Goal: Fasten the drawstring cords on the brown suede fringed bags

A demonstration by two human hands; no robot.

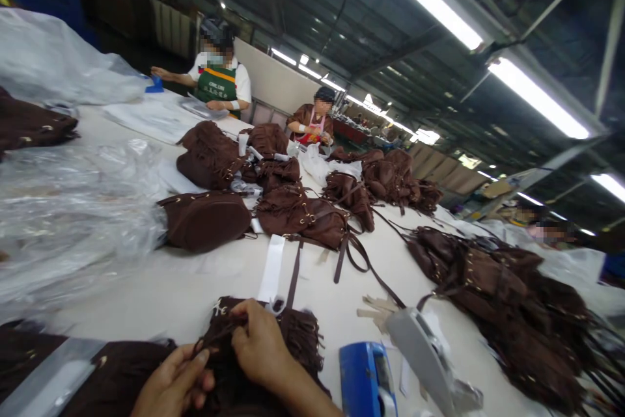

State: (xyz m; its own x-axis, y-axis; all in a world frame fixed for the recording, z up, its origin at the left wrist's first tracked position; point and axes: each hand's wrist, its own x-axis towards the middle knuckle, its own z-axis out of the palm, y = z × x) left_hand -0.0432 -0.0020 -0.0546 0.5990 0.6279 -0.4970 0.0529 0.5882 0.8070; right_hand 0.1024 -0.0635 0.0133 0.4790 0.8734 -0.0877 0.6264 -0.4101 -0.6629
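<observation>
A dark brown fringed suede bag lies at the near edge of the white table. My left hand is closed, pinching a thin brown strap of that bag at the bottom of the view. Just beside it, my right hand is curled over the top of the bag, its fingers pinching the same strap near a small metal fitting. A white paper tag lies just beyond the bag.
Several more brown fringed bags are heaped across the table, with a big pile at right. Clear plastic bags cover the left. A blue tool and grey tagging gun lie to my right. Two workers sit opposite.
</observation>
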